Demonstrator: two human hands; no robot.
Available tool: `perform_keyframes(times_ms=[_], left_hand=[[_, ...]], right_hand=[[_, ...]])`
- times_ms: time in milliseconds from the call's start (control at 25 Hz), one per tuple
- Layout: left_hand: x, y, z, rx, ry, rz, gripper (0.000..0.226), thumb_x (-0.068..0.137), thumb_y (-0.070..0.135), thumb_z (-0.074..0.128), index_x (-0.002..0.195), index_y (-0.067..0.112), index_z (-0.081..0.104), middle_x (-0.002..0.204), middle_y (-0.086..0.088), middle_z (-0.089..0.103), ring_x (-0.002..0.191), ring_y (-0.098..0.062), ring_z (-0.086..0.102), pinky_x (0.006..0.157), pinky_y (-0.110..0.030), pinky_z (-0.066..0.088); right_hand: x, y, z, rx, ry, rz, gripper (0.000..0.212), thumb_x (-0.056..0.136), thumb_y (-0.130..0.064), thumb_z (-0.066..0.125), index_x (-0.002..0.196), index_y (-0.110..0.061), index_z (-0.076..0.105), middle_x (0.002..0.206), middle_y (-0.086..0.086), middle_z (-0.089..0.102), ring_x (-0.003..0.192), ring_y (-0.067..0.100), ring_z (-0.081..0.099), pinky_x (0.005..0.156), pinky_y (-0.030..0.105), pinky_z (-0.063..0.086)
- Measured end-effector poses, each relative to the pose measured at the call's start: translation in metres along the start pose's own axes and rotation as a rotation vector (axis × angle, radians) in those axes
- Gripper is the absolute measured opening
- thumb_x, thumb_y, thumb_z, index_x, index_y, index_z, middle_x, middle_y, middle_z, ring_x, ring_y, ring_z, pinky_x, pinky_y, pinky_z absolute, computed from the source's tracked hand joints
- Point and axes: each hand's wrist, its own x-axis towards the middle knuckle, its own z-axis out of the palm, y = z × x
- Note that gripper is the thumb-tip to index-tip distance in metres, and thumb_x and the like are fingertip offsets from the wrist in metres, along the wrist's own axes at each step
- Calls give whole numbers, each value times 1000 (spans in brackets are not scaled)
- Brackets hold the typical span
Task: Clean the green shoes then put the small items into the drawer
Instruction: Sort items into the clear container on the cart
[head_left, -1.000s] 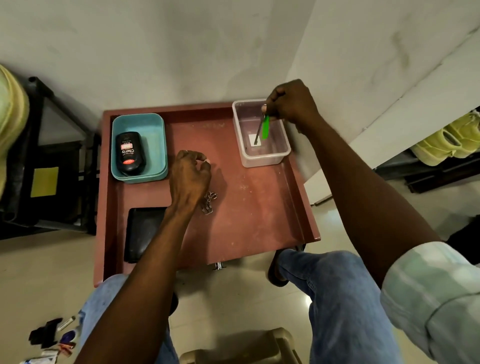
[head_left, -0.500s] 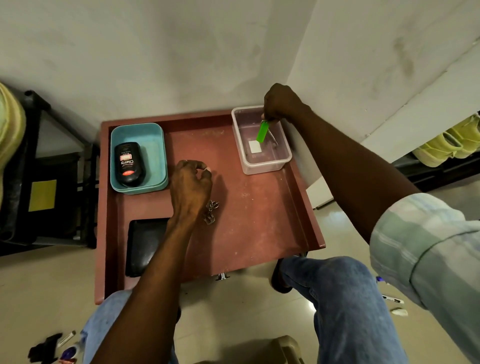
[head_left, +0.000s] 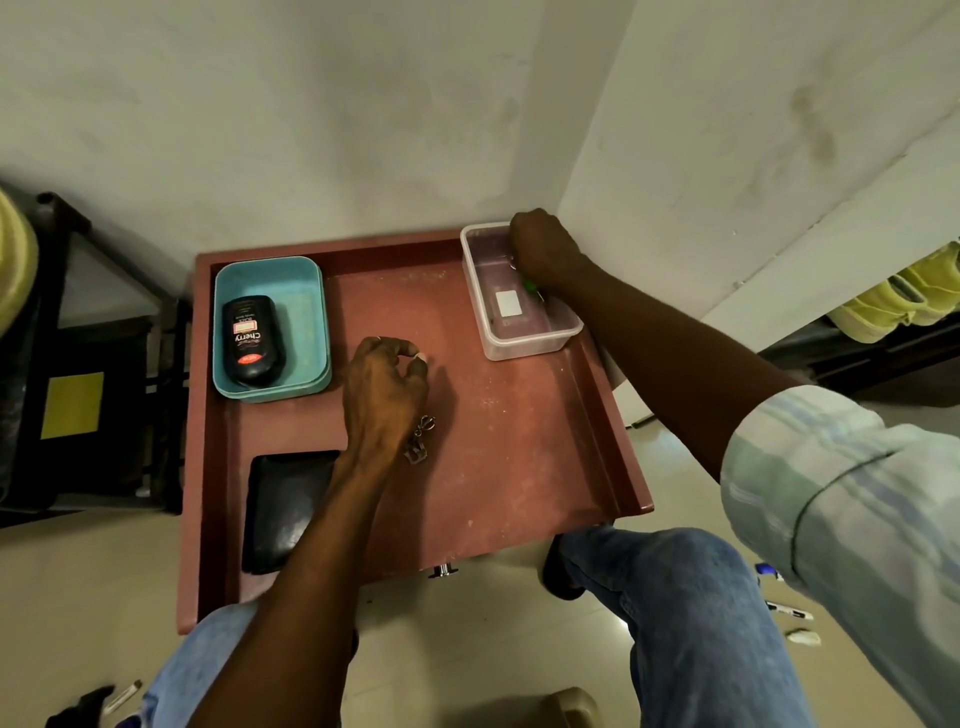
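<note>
The red-brown drawer (head_left: 519, 467) stands pulled out in front of my knees. My right hand (head_left: 545, 249) reaches into the clear plastic box (head_left: 524, 345) at the drawer's back right corner. It holds a small green tag (head_left: 530, 285) low inside the box, and only a sliver of green shows under the fingers. My left hand (head_left: 384, 389) hovers over the drawer's middle with curled fingers and grips a metal keychain (head_left: 420, 441), which hangs out beside the palm. Pale green shoes (head_left: 904, 296) sit on a low rack at the right.
A teal tray (head_left: 301, 291) at the drawer's back left holds a black shoe-polish bottle (head_left: 250, 340). A black wallet (head_left: 285, 509) lies at the front left. Markers (head_left: 787, 610) lie on the floor at the right. A black rack (head_left: 88, 364) stands to the left.
My right hand has lowered the green tag from above the clear box down into it. My left hand with the keychain has stayed in place.
</note>
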Motion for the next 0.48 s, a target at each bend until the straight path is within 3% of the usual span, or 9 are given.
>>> perform_keyframes(times_ms=[120, 240, 400, 480], left_hand=[[0, 0, -1, 4, 3, -2, 17, 91, 17, 63, 103, 8, 70, 113, -10, 62, 99, -21, 62, 78, -24, 44], [1, -1, 0, 12, -9, -10, 18, 91, 18, 63, 104, 7, 70, 113, -10, 62, 98, -21, 62, 80, -25, 46], [2, -4, -1, 29, -18, 11, 18, 90, 20, 63, 103, 8, 70, 112, -10, 62, 96, -21, 61, 80, -29, 49], [4, -6, -5, 33, -19, -10, 19, 90, 22, 63, 103, 9, 70, 112, -8, 63, 97, -20, 61, 77, -27, 46]], right_hand=[[-12, 0, 8, 2, -62, -43, 23, 91, 1, 49, 104, 6, 66, 110, 25, 66, 103, 37, 62, 78, 30, 42], [-21, 2, 12, -33, -197, -49, 22, 91, 2, 53, 108, 7, 65, 113, 23, 67, 106, 35, 63, 87, 35, 48], [-29, -2, 10, -42, -133, -4, 25, 92, 2, 50, 114, 6, 61, 120, 22, 64, 112, 34, 61, 90, 35, 47], [-33, -11, 3, 24, -45, 37, 24, 90, 2, 52, 110, 3, 65, 115, 18, 67, 106, 31, 63, 84, 34, 47]])
